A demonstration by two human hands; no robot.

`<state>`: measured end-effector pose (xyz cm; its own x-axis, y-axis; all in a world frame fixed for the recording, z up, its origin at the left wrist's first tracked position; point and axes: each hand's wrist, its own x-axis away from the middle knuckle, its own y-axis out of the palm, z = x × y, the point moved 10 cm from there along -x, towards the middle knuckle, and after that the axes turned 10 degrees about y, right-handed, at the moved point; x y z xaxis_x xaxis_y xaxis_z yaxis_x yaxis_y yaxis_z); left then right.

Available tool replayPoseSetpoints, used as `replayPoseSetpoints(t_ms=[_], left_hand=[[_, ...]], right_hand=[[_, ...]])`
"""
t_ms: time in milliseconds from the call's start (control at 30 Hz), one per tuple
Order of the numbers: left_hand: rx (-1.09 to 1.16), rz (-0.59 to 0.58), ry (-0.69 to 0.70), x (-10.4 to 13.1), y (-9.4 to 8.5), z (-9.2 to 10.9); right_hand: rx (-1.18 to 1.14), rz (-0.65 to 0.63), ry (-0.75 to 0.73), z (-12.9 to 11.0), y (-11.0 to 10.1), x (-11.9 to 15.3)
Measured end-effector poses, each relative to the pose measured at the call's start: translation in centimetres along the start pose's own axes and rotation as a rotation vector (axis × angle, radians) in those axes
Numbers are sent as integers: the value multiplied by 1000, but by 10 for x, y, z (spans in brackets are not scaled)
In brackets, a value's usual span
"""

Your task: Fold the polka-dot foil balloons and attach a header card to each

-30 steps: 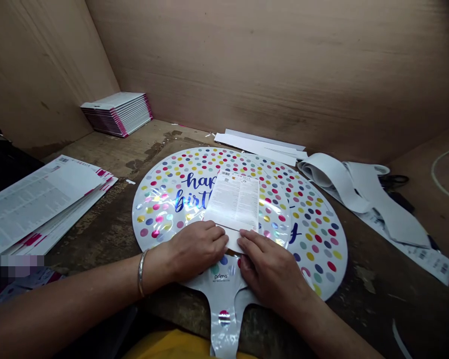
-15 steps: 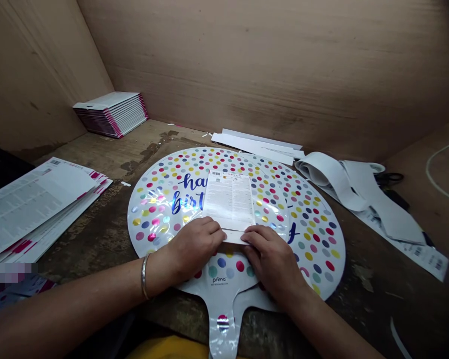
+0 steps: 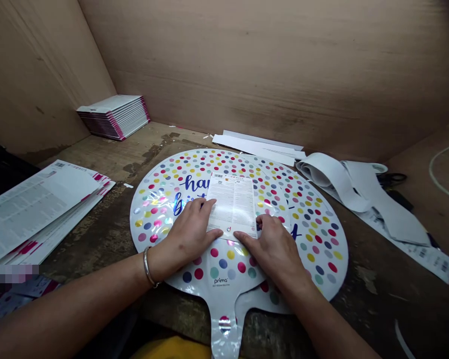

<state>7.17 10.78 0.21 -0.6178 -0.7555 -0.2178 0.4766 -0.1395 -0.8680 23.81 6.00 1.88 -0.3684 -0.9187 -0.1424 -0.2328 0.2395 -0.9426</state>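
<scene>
1. As seen in the head view, where I had both hands on a plain strip at its near edge, the white rectangular printed paper card (image 3: 232, 204) now ends in a small logo, and the strip has gone from sight. I judge that it has been folded under, leaving the printed face uncovered down to that edge.
2. My left hand (image 3: 189, 232) has moved up the card's left side, its thumb at the near edge; my right hand (image 3: 277, 249) is at the near right corner, thumb towards the other. Each grip looks fairly narrow around the card's edge, but I cannot tell whether either is pinching it.
3. Lying on the white round foil balloon with multicoloured dots (image 3: 221, 267), the card hides part of the blue lettering. Its text is in grey columns, with a barcode at the far left corner.
4. Flat and shiny, that balloon overlaps a matching dotted white balloon (image 3: 318, 244) on the worn brown wooden surface (image 3: 108, 219).
</scene>
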Motion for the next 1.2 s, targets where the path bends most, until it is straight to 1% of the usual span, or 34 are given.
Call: replayPoseSetpoints(t_ms=[67,133,200,233,267,333,400,433,467,500,567,633,667,767,833,867,900,933,967,1000,1033,1067,1100,1133,1167,1200], left_hand=[[-3,-1,-1,0,1,-1],[24,25,-6,0,-1,-1],[108,95,-49,1,-7,-4],[194,136,-96,3,-10,-7],[327,156,-150,5,-9,-10],[703,127,-228,7,5,-8],[1086,76,-224,8,18,8],[1220,82,-208,9,20,16],[1305,118,-207,10,19,20],[1347,168,-230,13,18,20],[1363,239,-327,19,21,18],[1355,268,-422,26,26,17],[1353,280,-449,28,28,18],[1366,314,-436,29,28,23],[1375,315,-407,28,28,24],[1375,318,-396,28,28,23],[1370,324,-394,29,28,20],[1358,332,-398,30,28,17],[1342,341,-406,32,28,13],[1324,340,-413,33,28,9],[1306,329,-419,34,30,8],[1291,313,-415,34,31,8],[1277,302,-401,33,31,10],[1263,294,-381,32,30,14],[1248,286,-365,31,29,17],[1233,274,-356,30,29,21]], right_hand=[[-40,-45,72,3,4,-2],[-175,-100,132,6,5,-2],[-442,-172,185,8,4,0],[-605,-221,223,10,5,2],[-765,-273,275,12,6,4],[-1015,-364,395,17,10,11],[-1186,-414,462,19,11,17],[-1266,-439,471,18,11,21],[-1347,-475,473,15,13,25],[-1427,-517,473,12,15,30],[-1559,-586,495,4,22,42],[-1660,-614,520,-4,29,52],[-1704,-615,526,-9,33,56],[-1804,-614,498,-20,38,62],[-1802,-645,464,-21,38,63],[-1757,-681,445,-19,37,64],[-1668,-705,427,-14,35,63],[-1534,-670,406,-5,31,61],[-1362,-561,373,9,21,55],[-1164,-394,308,22,5,47],[-959,-207,204,28,-17,41],[-768,-47,68,23,-37,39],[-610,54,-86,10,-50,41],[-494,84,-237,-8,-55,46],[-423,60,-360,-24,-53,51],[-392,18,-440,-37,-50,56]])
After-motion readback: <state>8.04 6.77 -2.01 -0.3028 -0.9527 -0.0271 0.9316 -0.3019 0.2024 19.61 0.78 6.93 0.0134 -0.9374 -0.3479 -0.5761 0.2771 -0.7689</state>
